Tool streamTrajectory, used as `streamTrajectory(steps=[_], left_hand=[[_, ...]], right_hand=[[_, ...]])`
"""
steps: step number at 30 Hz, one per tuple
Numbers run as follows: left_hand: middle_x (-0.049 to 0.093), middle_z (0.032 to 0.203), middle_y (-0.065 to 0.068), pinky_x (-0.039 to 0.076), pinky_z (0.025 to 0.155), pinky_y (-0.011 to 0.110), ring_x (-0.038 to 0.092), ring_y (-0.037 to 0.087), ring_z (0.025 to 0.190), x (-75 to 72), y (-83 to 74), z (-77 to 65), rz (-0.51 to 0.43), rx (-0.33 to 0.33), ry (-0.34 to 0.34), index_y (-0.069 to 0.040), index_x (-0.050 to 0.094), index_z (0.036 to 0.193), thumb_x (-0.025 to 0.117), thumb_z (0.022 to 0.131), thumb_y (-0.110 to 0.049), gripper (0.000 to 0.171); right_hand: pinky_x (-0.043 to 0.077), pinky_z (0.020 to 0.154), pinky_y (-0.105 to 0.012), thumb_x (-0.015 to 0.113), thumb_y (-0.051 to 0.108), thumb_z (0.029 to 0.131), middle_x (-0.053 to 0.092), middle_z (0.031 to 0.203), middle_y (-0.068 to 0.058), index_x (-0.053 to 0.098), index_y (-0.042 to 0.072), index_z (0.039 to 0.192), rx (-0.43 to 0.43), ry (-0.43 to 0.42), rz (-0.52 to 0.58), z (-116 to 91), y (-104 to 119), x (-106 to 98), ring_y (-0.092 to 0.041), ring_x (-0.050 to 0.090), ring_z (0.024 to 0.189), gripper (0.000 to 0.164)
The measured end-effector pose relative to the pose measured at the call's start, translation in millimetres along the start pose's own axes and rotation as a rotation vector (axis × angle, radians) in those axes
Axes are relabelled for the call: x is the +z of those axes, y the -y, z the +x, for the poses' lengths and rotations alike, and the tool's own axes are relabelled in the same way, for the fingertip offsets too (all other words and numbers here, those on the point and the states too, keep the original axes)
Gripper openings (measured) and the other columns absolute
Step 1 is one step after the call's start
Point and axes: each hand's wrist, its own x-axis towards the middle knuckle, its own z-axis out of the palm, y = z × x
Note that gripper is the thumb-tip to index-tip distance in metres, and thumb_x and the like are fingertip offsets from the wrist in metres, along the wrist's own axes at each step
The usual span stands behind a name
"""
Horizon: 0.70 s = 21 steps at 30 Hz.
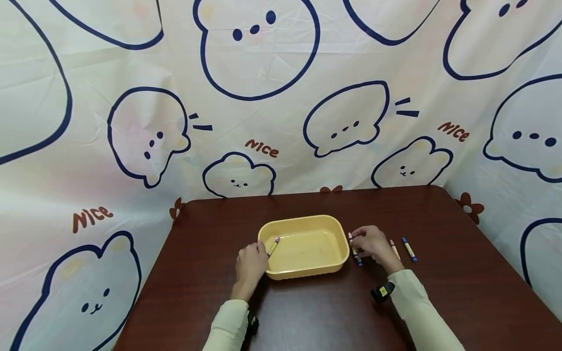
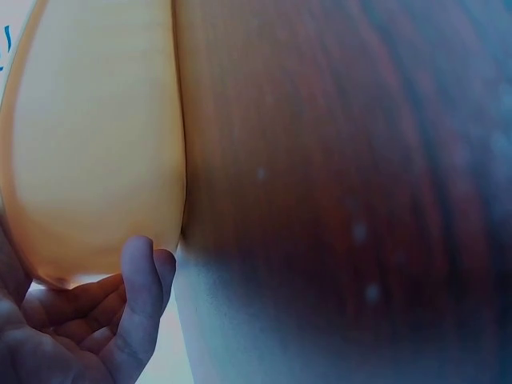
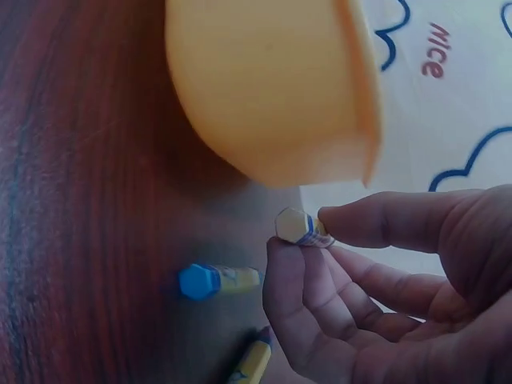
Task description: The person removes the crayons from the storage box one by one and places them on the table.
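A yellow plastic tray [image 1: 303, 274] sits on the table with one crayon [image 1: 274, 246] leaning inside its left end. My left hand [image 1: 252, 265] grips the tray's left rim; in the left wrist view its fingers [image 2: 142, 280] curl against the tray's end. Just off the tray's right side, my right hand [image 1: 373, 245] pinches a crayon with a pale end [image 3: 293, 226] between thumb and fingers. Below that hand lie a blue-ended crayon [image 3: 218, 282] and a yellow-wrapped crayon with a dark tip [image 3: 254, 358].
Farther right on the brown table [image 1: 320, 317] lie a pinkish crayon [image 1: 394, 249] and a blue crayon [image 1: 410, 249]. A cloth with cartoon bears [image 1: 246, 122] hangs behind the table and along its sides.
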Motion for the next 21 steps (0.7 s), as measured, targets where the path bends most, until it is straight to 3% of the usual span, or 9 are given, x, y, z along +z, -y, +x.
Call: streamTrajectory(steps=[11, 15, 21], left_hand=[[0.071, 0.087, 0.02, 0.052, 0.073, 0.057, 0.069, 0.045, 0.09, -0.6, 0.6, -0.2, -0.007, 0.002, -0.004, -0.008, 0.066, 0.073, 0.045, 0.106, -0.033, 0.047], [0.067, 0.079, 0.016, 0.052, 0.071, 0.054, 0.07, 0.041, 0.086, 0.0, 2.2, -1.5, -0.008, 0.005, 0.007, -0.011, 0.059, 0.066, 0.044, 0.106, -0.034, 0.049], [0.065, 0.075, 0.013, 0.052, 0.068, 0.052, 0.069, 0.038, 0.082, -1.1, 2.6, -0.9, -0.013, 0.012, 0.007, -0.012, 0.056, 0.064, 0.045, 0.106, -0.033, 0.048]], right_hand=[[0.056, 0.054, -0.031, 0.053, -0.002, 0.09, 0.069, 0.083, -0.014, 0.07, -0.006, 0.108, -0.059, -0.038, -0.196, 0.5, -2.7, 20.7, -0.019, 0.066, 0.058, 0.025], [0.052, 0.053, -0.029, 0.056, -0.003, 0.089, 0.069, 0.078, -0.011, 0.072, -0.005, 0.102, -0.079, -0.046, -0.313, 0.0, -4.0, 24.3, -0.017, 0.064, 0.058, 0.02], [0.053, 0.054, -0.029, 0.062, -0.005, 0.087, 0.069, 0.077, -0.009, 0.072, -0.004, 0.098, -0.101, -0.057, -0.368, 1.2, -4.6, 25.9, -0.016, 0.064, 0.06, 0.014]])
